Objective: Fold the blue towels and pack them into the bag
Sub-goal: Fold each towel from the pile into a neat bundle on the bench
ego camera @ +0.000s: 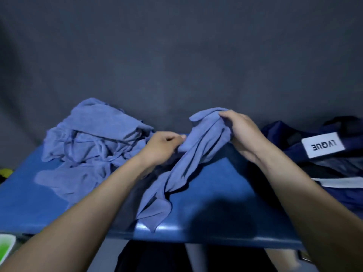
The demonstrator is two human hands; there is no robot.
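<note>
One blue towel [188,163] hangs crumpled above the middle of the blue table [225,209], its lower end trailing down to the table's front edge. My right hand [240,130] grips its top end, held highest. My left hand [164,147] pinches the same towel lower down on its left side. A loose pile of blue towels [90,142] lies on the left part of the table. The dark navy bag [322,154] with a white label sits at the right end of the table, beside my right forearm.
A dark grey backdrop [176,55] rises right behind the table. A white container with green contents [5,246] shows at the lower left, below the table's edge. Something yellow and black [5,172] sits at the far left edge.
</note>
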